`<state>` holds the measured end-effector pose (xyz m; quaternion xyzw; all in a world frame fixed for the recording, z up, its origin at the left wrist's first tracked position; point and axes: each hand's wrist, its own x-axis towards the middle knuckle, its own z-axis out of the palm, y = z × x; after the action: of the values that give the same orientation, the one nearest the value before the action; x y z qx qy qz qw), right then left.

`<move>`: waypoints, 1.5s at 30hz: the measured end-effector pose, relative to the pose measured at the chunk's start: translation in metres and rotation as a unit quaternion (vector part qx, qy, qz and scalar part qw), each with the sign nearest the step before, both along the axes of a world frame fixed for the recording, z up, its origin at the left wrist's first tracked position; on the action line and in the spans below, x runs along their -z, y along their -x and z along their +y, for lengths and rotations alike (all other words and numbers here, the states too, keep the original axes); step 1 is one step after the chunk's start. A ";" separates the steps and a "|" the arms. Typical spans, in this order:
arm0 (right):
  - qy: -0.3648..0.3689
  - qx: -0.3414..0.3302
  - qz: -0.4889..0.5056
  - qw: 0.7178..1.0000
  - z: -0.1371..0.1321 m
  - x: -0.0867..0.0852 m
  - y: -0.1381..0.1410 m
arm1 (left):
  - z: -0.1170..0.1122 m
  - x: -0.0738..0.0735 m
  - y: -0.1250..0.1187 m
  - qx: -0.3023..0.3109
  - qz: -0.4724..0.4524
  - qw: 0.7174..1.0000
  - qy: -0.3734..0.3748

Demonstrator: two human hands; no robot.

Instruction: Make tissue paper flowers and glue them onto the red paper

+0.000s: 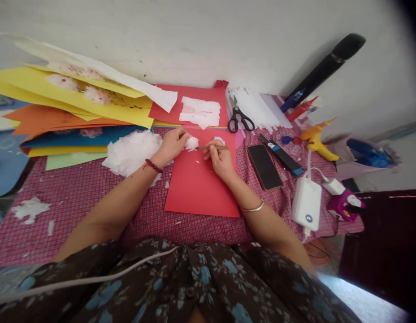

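**Stick (223, 147) meets tuft (192, 143) on a crowded table**

The right hand (223, 162) pinches the stick, partly hiding a lilac patch (218, 139). The left hand (172, 146) sits at the tuft's nine o'clock; its grip I can't tell. Around the red sheet (201, 190), tuft at its eleven, crowd papers (127, 101) at ten, a white heap (130, 152) at nine, scissors (240, 120) at one, phone (264, 166) at three.

The red rectangular sheet (203, 193) looks like smooth matt paper; the small white tuft (192, 143) on it looks rough. The white crumpled heap (130, 152) at left looks soft. Beneath is red-checked woven cloth (76, 188). At right, the black rectangular phone (264, 166) has a smooth face; far black-handled scissors (236, 110) combine plastic loops with metal blades.
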<state>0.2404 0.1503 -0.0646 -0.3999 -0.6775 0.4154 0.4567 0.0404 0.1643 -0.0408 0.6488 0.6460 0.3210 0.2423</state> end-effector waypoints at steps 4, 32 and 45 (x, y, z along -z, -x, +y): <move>-0.061 -0.021 -0.073 0.995 -0.006 0.002 0.000 | 0.004 0.005 0.006 0.002 -0.005 1.000 0.008; 0.209 0.045 0.228 0.950 0.004 0.002 -0.010 | -0.099 -0.093 0.028 0.227 0.274 0.933 -0.050; 0.215 0.048 0.219 0.951 0.003 0.000 -0.007 | -0.078 -0.085 0.102 -0.130 0.099 0.986 -0.044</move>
<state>0.2479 0.1530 -0.0642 -0.4197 -0.4359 0.6061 0.5163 -0.0612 0.0863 0.0444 0.5983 0.7308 0.3116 0.1047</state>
